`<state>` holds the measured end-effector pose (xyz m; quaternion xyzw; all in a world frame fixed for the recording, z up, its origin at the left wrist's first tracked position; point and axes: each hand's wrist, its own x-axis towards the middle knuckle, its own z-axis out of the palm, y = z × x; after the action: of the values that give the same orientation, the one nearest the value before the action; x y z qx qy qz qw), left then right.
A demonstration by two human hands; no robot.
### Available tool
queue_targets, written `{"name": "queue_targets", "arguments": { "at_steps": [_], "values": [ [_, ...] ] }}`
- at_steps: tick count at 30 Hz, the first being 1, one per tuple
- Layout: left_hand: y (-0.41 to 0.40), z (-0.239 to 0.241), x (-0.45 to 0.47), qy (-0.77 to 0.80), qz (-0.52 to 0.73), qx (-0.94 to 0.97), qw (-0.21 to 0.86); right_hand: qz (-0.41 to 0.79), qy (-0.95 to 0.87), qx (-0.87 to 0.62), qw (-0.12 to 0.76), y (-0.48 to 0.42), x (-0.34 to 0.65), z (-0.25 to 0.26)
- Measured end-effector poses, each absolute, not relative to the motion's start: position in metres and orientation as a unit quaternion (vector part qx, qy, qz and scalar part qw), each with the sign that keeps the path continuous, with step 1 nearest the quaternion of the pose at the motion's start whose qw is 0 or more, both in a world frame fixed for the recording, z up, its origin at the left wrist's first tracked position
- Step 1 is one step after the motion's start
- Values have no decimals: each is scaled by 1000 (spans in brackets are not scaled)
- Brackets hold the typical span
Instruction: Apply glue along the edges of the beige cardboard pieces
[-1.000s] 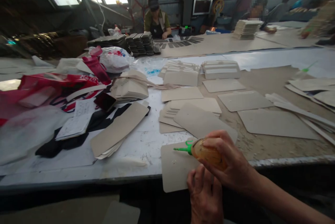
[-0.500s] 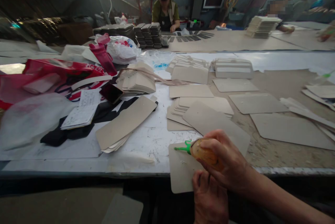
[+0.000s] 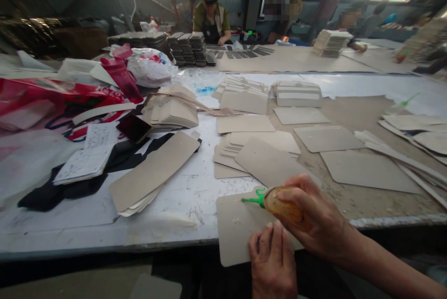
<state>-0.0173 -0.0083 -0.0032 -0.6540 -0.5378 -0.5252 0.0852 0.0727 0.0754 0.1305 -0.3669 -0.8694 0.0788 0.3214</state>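
Note:
My right hand point(image 3: 316, 219) is wrapped round a small amber glue bottle point(image 3: 281, 206) whose green nozzle point(image 3: 253, 199) points left, just above a grey card panel point(image 3: 235, 227). That panel lies at the near edge of the table and hangs a little over it. My left hand point(image 3: 272, 261) rests on the panel's near right corner with its fingers stretched flat, holding it down. A few specks of glue show on the panel left of the nozzle.
Stacks and single grey card panels point(image 3: 268, 161) cover the table point(image 3: 181, 187) ahead and to the right. Red bags point(image 3: 52, 101), a notepad point(image 3: 85, 157) and black cloth lie left. A person in a black apron point(image 3: 211, 22) works at the far side beside dark stacks point(image 3: 190, 50).
The bottle's nozzle has shifted slightly right along the panel. My left hand has stayed on the panel's corner; the view has swung a little.

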Motion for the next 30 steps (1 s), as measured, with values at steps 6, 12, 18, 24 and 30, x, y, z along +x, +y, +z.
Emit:
{"name": "queue_targets", "arguments": {
  "at_steps": [6,12,18,24,30],
  "values": [
    [-11,-5,-17,-542,-512,-663,73,77,-865,-389,309,72,92,130],
    [-9,-2,-18,-541,-500,-672,75,68,-863,-408,290,71,114,132],
    [-8,0,-30,-521,-457,-713,102,51,-855,-419,300,69,133,134],
    [-8,1,-42,-504,-383,-763,133,43,-838,-440,319,65,155,137],
    [-3,-2,-44,-492,-374,-768,168,41,-824,-466,320,62,178,135]
  ]
}}
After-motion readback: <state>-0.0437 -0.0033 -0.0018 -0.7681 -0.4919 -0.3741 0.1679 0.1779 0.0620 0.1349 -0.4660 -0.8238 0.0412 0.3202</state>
